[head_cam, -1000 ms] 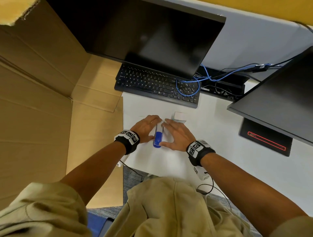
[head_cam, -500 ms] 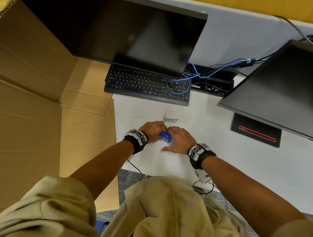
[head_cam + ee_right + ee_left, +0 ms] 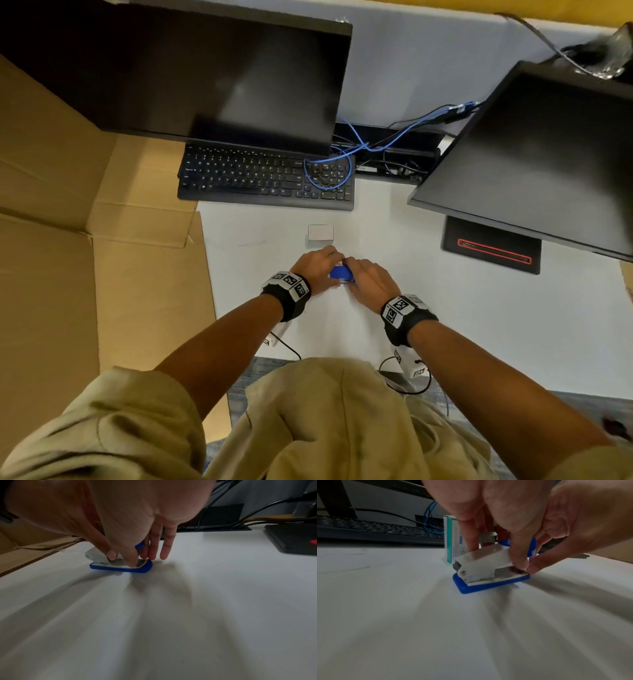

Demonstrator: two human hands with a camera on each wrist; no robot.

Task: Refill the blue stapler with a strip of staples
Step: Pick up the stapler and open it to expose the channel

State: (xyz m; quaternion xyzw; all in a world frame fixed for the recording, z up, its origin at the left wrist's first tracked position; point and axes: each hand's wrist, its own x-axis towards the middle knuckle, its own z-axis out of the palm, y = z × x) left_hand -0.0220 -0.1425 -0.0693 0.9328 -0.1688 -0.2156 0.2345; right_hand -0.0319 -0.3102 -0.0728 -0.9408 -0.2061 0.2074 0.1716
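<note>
The blue stapler sits on the white desk between my two hands. Its blue base lies flat, the white magazine is tilted up above it, and the blue lid stands raised behind. My left hand pinches the magazine from above. My right hand pinches the front end of the stapler with thumb and forefinger. A small white staple box stands just beyond the hands. A grey metal piece shows behind my fingers; I cannot tell what it is.
A black keyboard and a dark monitor are at the back, with a blue cable looped over the keyboard's right end. A second monitor and a black pad are on the right. An open cardboard box borders the desk's left side.
A second ago the stapler lay stretched out lengthwise between flatter hands. Now it is turned crosswise and partly folded, and both hands have curled round it. The head view has shifted.
</note>
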